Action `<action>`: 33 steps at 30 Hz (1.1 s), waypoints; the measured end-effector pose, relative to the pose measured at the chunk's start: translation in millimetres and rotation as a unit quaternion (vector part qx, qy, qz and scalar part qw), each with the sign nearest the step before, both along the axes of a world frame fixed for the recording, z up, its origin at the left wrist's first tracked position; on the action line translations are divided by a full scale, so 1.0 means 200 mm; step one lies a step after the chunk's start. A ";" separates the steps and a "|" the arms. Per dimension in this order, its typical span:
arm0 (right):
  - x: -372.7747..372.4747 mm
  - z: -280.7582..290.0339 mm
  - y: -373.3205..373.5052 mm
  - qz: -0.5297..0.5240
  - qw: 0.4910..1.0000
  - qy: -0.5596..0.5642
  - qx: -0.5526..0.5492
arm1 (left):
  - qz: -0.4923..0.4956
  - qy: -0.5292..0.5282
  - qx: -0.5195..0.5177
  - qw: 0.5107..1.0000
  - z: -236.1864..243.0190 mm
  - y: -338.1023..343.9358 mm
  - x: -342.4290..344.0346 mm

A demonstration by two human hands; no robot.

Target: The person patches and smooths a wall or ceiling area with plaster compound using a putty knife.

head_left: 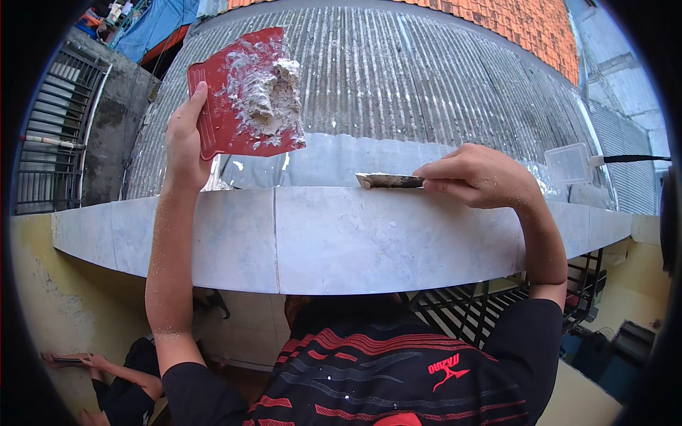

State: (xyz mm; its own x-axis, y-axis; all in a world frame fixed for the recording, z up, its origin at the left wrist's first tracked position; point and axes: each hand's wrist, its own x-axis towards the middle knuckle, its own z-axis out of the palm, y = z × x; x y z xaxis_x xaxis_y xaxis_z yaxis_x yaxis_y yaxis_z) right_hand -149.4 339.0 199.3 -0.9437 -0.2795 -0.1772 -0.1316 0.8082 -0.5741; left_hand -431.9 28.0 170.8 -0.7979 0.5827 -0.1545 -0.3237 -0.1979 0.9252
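Observation:
My left hand (186, 138) grips a red plastic board (222, 74) by its left side, lifted above the far edge of a pale marbled tile ledge (383, 241). A thick lump of off-white paste (273, 103) sits on the board's right half, with smears around it. My right hand (483, 177), fingers closed round a dark putty knife (389, 182), is at the ledge's far edge, right of the board. Pale paste shows along the blade's upper edge.
Corrugated roof sheets (419, 78) and a grey strip lie beyond the ledge. A metal grille (50, 135) stands left. A clear plastic piece on a black strap (565, 162) is at right. Below are black bars (455, 305) and, lower left, another person (131, 383) holding something flat.

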 end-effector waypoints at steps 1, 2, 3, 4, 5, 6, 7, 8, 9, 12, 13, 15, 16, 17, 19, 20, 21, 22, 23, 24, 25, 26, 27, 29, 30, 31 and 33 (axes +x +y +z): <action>-0.01 0.00 0.01 -0.004 1.000 0.003 -0.004 | 0.008 0.007 -0.008 1.000 0.00 0.00 0.00; -0.02 0.00 0.01 -0.008 1.000 0.006 -0.008 | 0.009 0.005 -0.009 1.000 -0.01 0.00 0.00; -0.03 0.01 0.03 -0.008 1.000 0.006 -0.007 | 0.019 0.009 -0.017 1.000 -0.01 0.00 0.00; -0.04 0.02 0.05 -0.029 1.000 -0.004 -0.012 | 0.030 0.012 -0.025 0.999 -0.01 0.00 0.00; -0.04 0.03 0.07 -0.049 0.999 -0.014 -0.018 | 0.029 0.013 -0.023 0.999 -0.01 0.00 -0.01; -0.05 0.06 0.08 -0.070 0.997 -0.040 -0.015 | 0.019 0.018 -0.017 1.000 -0.01 -0.01 -0.01; -0.04 0.06 0.09 -0.069 0.997 -0.040 -0.014 | 0.009 0.023 -0.011 1.000 -0.02 -0.01 -0.01; -0.04 0.05 0.11 -0.068 0.997 -0.009 -0.043 | 0.010 0.023 -0.010 1.000 -0.02 -0.01 0.00; -0.04 0.04 0.11 -0.068 0.995 0.021 -0.072 | -0.009 0.005 0.010 1.000 -0.02 -0.01 0.00; -0.04 0.00 0.11 -0.055 0.994 0.021 -0.095 | -0.031 -0.008 0.033 0.999 -0.03 -0.01 -0.01; -0.03 0.00 0.11 -0.050 0.994 0.020 -0.094 | -0.037 -0.003 0.034 0.999 -0.04 -0.02 -0.02; -0.03 -0.01 0.12 -0.071 0.992 -0.016 -0.106 | -0.040 0.041 0.024 0.998 -0.09 -0.04 -0.03; -0.04 -0.02 0.14 -0.065 0.992 -0.015 -0.106 | -0.049 0.085 0.012 0.995 -0.10 -0.04 -0.05; -0.06 -0.03 0.15 -0.077 0.987 -0.063 -0.124 | -0.043 0.086 0.010 0.995 -0.10 -0.05 -0.06; -0.06 -0.07 0.20 -0.091 0.979 -0.115 -0.140 | -0.042 0.054 0.018 0.998 -0.10 -0.04 -0.06; -0.06 -0.12 0.23 -0.077 0.976 -0.151 -0.136 | -0.039 0.052 0.016 0.998 -0.10 -0.04 -0.05; -0.07 -0.14 0.24 -0.063 0.971 -0.187 -0.134 | -0.038 0.013 0.022 0.999 -0.09 -0.02 -0.04; -0.06 -0.15 0.22 -0.078 0.962 -0.186 -0.183 | -0.036 -0.027 0.028 0.999 -0.09 -0.01 -0.04; -0.05 -0.14 0.22 -0.077 0.961 -0.190 -0.186 | -0.035 -0.030 0.025 0.999 -0.09 0.00 -0.04; -0.06 -0.13 0.22 -0.071 0.961 -0.205 -0.172 | -0.037 -0.015 0.016 0.999 -0.08 0.00 -0.04; -0.06 -0.11 0.21 -0.066 0.961 -0.221 -0.156 | -0.039 -0.001 0.009 0.999 -0.08 -0.01 -0.04; -0.07 -0.08 0.21 -0.051 0.967 -0.223 -0.116 | -0.039 -0.005 0.005 0.999 -0.09 -0.02 -0.05; -0.08 -0.06 0.21 -0.051 0.966 -0.225 -0.119 | -0.049 -0.007 0.035 0.998 -0.10 -0.04 -0.08; -0.09 -0.04 0.20 -0.030 0.973 -0.214 -0.078 | -0.058 -0.011 0.063 0.996 -0.13 -0.06 -0.09; -0.08 -0.05 0.20 -0.029 0.973 -0.214 -0.080 | -0.079 0.052 0.080 0.992 -0.15 -0.06 -0.08; -0.06 -0.07 0.20 -0.031 0.975 -0.202 -0.082 | -0.098 0.115 0.096 0.984 -0.16 -0.06 -0.07; -0.03 -0.07 0.19 -0.031 0.978 -0.190 -0.085 | -0.041 0.043 0.045 0.997 -0.11 -0.02 -0.08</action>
